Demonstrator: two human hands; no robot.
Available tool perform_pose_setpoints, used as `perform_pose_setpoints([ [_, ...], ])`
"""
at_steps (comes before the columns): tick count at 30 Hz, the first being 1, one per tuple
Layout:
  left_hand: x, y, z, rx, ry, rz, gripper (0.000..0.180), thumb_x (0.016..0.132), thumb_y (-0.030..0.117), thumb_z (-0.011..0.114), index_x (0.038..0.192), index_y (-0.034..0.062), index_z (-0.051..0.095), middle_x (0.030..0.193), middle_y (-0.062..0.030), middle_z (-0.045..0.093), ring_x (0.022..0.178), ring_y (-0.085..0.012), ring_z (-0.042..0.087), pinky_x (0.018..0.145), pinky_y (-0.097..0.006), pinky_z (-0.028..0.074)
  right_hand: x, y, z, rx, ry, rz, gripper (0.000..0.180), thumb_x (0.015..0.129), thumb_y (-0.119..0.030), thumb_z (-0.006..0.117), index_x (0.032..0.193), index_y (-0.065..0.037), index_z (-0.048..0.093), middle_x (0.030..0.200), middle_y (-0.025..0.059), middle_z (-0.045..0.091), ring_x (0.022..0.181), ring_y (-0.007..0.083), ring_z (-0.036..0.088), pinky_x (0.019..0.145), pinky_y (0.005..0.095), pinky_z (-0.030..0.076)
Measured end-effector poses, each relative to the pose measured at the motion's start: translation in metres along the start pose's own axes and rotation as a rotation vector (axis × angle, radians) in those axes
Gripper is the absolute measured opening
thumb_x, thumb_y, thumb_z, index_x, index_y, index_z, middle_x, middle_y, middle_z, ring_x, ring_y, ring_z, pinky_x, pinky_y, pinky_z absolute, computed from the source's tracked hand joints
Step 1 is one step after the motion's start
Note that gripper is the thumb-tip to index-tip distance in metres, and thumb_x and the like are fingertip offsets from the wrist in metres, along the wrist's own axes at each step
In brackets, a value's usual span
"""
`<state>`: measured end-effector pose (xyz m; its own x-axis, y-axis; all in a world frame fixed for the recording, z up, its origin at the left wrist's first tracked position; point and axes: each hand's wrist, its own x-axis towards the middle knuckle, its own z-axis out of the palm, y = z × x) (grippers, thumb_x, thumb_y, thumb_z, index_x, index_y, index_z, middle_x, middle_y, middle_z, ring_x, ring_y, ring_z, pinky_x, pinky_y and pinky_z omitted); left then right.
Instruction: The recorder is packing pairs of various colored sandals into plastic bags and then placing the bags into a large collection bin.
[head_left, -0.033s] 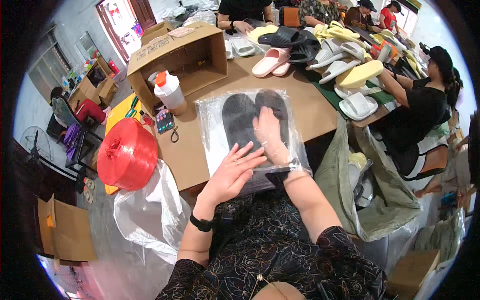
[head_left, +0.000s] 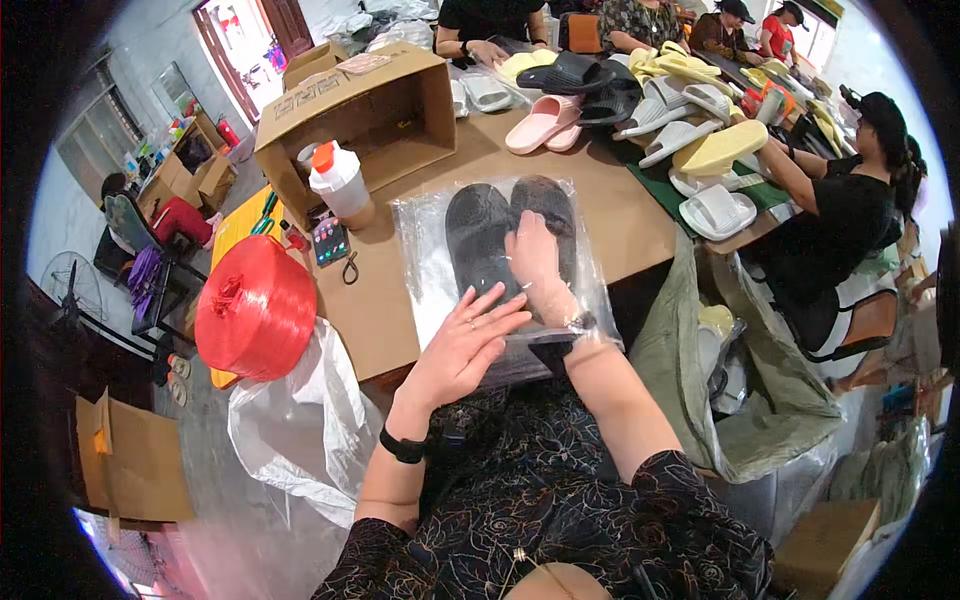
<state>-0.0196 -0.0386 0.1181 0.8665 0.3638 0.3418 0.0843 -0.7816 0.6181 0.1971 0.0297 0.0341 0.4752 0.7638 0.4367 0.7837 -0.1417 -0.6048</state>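
A pair of black slippers, the left slipper (head_left: pixel 477 232) and the right slipper (head_left: pixel 546 194), lies side by side inside a clear plastic bag (head_left: pixel 424 270) on the table. My right hand (head_left: pixel 540 265) reaches into the bag through its near opening, its fingers bunched and curled on the right slipper; their tips are partly hidden. Over the near edge of the bag rests my left hand (head_left: pixel 466 345), fingers stretched out and apart, touching the plastic near the left slipper's lower end.
A cardboard box (head_left: pixel 355 110), a white bottle with orange cap (head_left: pixel 340 180), a phone (head_left: pixel 329 241) and a red twine roll (head_left: pixel 255 308) stand left. Loose slippers (head_left: pixel 715 150) pile up at right, above an open green sack (head_left: pixel 740 430). Other people work around the table.
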Motion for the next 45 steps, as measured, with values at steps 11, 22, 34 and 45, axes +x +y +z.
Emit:
perform_pose_setpoints([
  [11,-0.029,-0.041,0.001,0.030,0.054,-0.102,0.061,0.088,0.048,0.068,0.138,0.0156,0.058,0.149,-0.0171,0.047,0.140,-0.0366,0.040,0.116,-0.047,0.032,-0.114,0.005,-0.086,0.253,-0.064,-0.348,0.045,0.087,-0.014,0.070,0.129,-0.005,0.057,0.121,0.0190,0.061,0.112,0.0359,0.059,0.095,0.0425,0.049],
  [22,-0.038,-0.047,0.010,-0.024,0.288,-0.920,0.076,0.083,0.042,0.076,0.143,0.0043,0.048,0.089,-0.0136,0.071,0.082,-0.0268,0.070,0.076,-0.037,0.054,-0.146,0.093,-0.179,0.681,0.091,0.397,0.035,0.103,-0.034,0.053,0.100,-0.002,0.068,0.074,0.0024,0.064,0.061,0.0059,0.054,0.050,0.0202,0.038],
  [34,-0.073,-0.073,0.016,-0.706,0.383,-0.718,0.066,0.089,-0.002,0.063,0.149,-0.0009,0.035,0.084,-0.0079,0.069,0.073,-0.0102,0.063,0.068,-0.024,0.053,-0.150,0.073,-0.161,1.181,-0.135,0.614,0.061,0.090,-0.002,0.061,0.145,0.005,0.036,0.077,0.0000,0.057,0.061,0.0034,0.049,0.048,0.0163,0.037],
  [45,-0.084,-0.088,0.023,-0.685,0.379,-0.815,0.038,0.100,0.025,0.061,0.128,0.0000,0.056,0.090,-0.0068,0.071,0.075,-0.0100,0.066,0.061,-0.022,0.047,-0.161,0.094,-0.145,1.001,-0.385,0.594,0.056,0.098,-0.034,0.062,0.139,0.001,0.049,0.108,0.0059,0.067,0.091,0.0102,0.059,0.073,0.0227,0.046],
])
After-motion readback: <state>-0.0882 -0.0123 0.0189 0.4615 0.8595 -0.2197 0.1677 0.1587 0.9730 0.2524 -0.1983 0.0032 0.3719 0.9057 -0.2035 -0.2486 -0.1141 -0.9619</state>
